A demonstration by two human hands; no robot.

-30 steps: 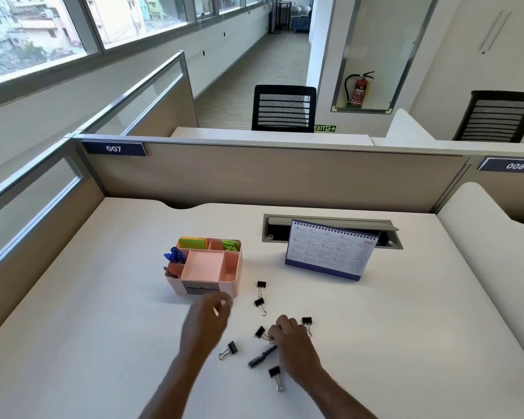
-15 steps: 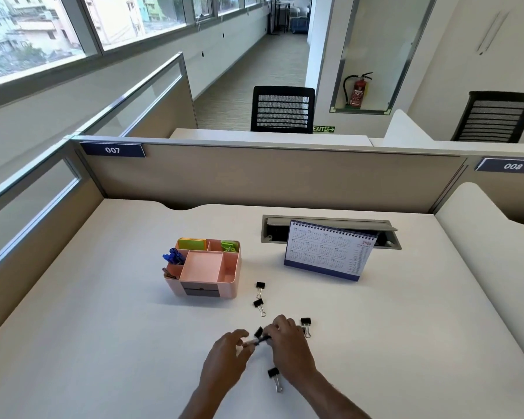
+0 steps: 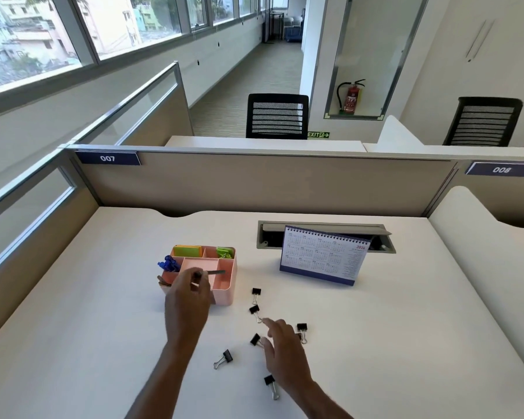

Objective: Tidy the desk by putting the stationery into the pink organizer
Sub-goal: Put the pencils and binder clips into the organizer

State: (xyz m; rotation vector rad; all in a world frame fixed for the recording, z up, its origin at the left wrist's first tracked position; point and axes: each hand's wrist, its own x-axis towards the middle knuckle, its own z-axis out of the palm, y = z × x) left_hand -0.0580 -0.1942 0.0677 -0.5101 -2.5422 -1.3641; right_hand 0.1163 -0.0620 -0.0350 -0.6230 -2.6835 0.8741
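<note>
Since the last frame our left hand (image 3: 188,300) has carried the dark pen (image 3: 213,271) away from the clips and up over the pink organizer (image 3: 224,293), while our right hand (image 3: 280,347) has let go of it and stayed down among the clips. Starting at the left, the organizer sits on the white table (image 3: 88,343) with blue pens (image 3: 167,263) poking out of its left slot, sticky notes (image 3: 187,251) in the back left one and green clips (image 3: 224,253) in the back right one. Our left hand's grip is a fingertip pinch on one end of the pen, which lies roughly level over the big middle compartment with its far end pointing right; can't really tell if it's touching the rim. Moving right, six black binder clips are scattered loose on the table: one near the organizer's front corner (image 3: 256,292), one below it (image 3: 254,310), one just by our right thumb (image 3: 255,339), one nearer us to the left (image 3: 225,357), one by the wrist (image 3: 270,382) and one peeking out past the knuckles (image 3: 302,328). Our right hand's grip is loose, fingers spread and mostly straight, index fingertip close to the second clip's wire handle, holding nothing. Further right a desk calendar (image 3: 324,258) stands in front of the cable hatch (image 3: 324,229).
</note>
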